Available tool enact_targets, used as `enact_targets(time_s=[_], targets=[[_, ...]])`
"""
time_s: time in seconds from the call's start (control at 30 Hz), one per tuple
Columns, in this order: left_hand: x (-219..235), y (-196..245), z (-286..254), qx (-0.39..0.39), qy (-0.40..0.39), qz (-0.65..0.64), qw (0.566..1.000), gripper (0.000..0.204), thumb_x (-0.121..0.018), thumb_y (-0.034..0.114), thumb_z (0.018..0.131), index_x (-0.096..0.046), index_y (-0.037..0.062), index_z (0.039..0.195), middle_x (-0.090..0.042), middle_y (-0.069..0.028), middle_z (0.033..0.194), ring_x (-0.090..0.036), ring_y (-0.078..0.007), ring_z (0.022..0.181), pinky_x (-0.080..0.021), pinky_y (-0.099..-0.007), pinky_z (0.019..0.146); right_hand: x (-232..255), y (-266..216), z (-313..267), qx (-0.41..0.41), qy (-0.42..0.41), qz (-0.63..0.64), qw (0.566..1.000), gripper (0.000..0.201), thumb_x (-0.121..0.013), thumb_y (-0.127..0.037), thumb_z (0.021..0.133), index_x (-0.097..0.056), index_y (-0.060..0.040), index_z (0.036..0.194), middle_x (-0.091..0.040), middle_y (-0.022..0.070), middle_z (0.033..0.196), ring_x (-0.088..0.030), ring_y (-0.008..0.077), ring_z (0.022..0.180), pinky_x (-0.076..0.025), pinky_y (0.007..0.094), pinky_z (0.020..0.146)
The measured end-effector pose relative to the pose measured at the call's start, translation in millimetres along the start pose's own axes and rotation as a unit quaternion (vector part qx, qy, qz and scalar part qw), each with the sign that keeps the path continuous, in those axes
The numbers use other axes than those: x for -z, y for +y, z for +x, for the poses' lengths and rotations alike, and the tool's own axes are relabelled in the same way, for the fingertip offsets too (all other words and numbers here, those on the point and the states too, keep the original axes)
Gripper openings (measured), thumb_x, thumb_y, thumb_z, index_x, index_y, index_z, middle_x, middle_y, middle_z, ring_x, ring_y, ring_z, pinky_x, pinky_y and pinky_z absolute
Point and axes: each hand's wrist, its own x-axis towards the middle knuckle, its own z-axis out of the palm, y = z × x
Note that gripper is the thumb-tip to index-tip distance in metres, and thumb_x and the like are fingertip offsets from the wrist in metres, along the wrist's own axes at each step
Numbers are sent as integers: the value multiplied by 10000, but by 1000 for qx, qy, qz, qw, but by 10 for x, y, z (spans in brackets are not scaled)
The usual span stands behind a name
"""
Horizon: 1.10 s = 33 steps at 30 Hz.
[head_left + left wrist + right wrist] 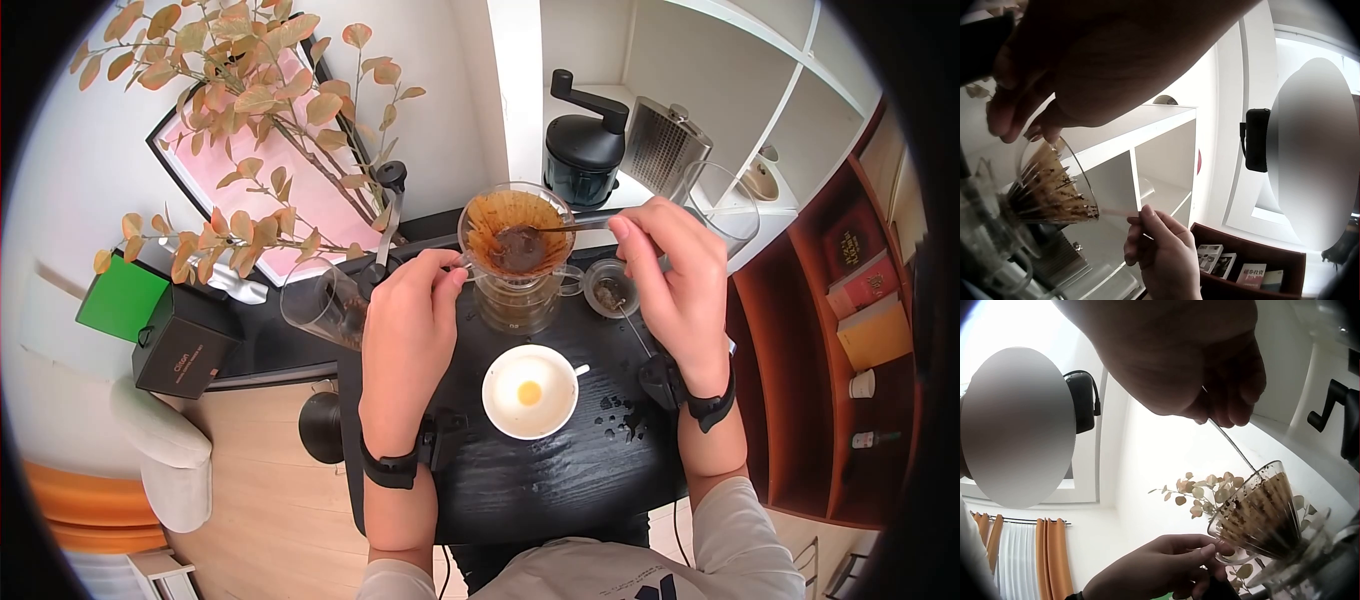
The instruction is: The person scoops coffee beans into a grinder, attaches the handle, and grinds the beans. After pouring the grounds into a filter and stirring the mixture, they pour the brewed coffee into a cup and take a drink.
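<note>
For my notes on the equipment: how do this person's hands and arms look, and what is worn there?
The left hand and right hand wear no gloves. Each wrist has a black band with a small black device. Thin dark cables hang near the forearms. The shirt is light grey, short-sleeved, with a dark print.

“券投资” on a book cover [1252, 275], “no” on the glass server [515, 308], blurred lettering on a black box [182, 345]

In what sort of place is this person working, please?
It looks like a home or small studio, set up as a coffee corner. The glass dripper holds wet grounds in a filter, a hand grinder stands on the white shelf, and a cup sits on the black table.
</note>
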Motion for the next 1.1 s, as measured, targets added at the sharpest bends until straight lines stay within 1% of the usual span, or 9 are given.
enact_targets(time_s=[0.17, 0.23, 0.3, 0.43, 0.53, 0.6, 0.8, 1.03, 1.1], targets=[[7, 15, -1, 2, -2, -5, 1000, 171, -651, 61, 1024, -699, -32, 1160, -726, -83, 836, -591, -101, 599, -487, -272, 571, -2, -21, -19, -3, -8, 8, 1000, 71, -717, -7, 958, -698, 48, 917, -575, 124, 702, -549, 258, 580, -429, 368, 550], [17, 67, 3, 35, 0, -29, 999, 135, -671, 73, 1001, -690, -31, 1084, -726, -206, 913, -693, -375, 779, -545, -419, 721, -8, -14, -21, -18, -8, 25, 999, 73, -716, -7, 959, -696, 48, 917, -573, 125, 702, -549, 260, 579, -429, 370, 550], [13, 62, 3, 36, 1, -30, 999, 133, -668, 72, 1002, -689, -31, 1083, -727, -207, 920, -695, -374, 781, -546, -418, 722, -11, 3, -10, -4, 14, 12, 1000, 63, -713, -3, 961, -696, 45, 924, -577, 124, 705, -545, 262, 574, -426, 369, 548], [20, 88, 1, 41, -2, -31, 999, 128, -663, 67, 1002, -688, -30, 1081, -728, -207, 928, -697, -373, 790, -547, -419, 725, -5, 19, -11, 12, 6, -16, 1000, 55, -711, -1, 963, -698, 43, 934, -576, 122, 705, -546, 258, 578, -427, 366, 550], [14, 75, 2, 36, 0, -31, 999, 127, -665, 65, 1000, -690, -31, 1080, -729, -205, 929, -699, -373, 797, -548, -419, 728, 5, -22, -13, -5, -8, 13, 1000, 53, -704, 5, 968, -696, 44, 932, -576, 122, 708, -549, 254, 582, -426, 363, 549], [15, 75, 1, 35, 1, -29, 999, 127, -667, 63, 999, -690, -31, 1080, -730, -203, 929, -699, -372, 799, -549, -419, 730, 3, -37, -6, -9, 23, 24, 999, 63, -708, -4, 970, -696, 42, 928, -574, 118, 704, -548, 251, 583, -422, 363, 547], [12, 72, 0, 32, 2, -29, 999, 126, -674, 59, 992, -690, -30, 1081, -730, -200, 926, -700, -373, 798, -548, -422, 730, 9, -12, -12, -12, -1, -2, 1000, 63, -710, -10, 971, -699, 42, 938, -572, 113, 699, -539, 245, 577, -419, 359, 546], [12, 60, -3, 27, 6, -20, 999, 129, -680, 61, 990, -691, -28, 1081, -728, -201, 923, -698, -375, 793, -546, -424, 724, -9, 13, 0, 8, 20, 12, 1000, 69, -711, -18, 972, -702, 38, 933, -565, 113, 696, -535, 250, 575, -416, 361, 545], [11, 65, -1, 28, 5, -23, 999, 129, -681, 62, 989, -691, -28, 1081, -729, -201, 923, -698, -374, 793, -546, -425, 724, 5, -4, -4, -3, -6, -3, 1000, 62, -713, -11, 969, -705, 41, 936, -569, 111, 698, -538, 237, 577, -416, 353, 545]])
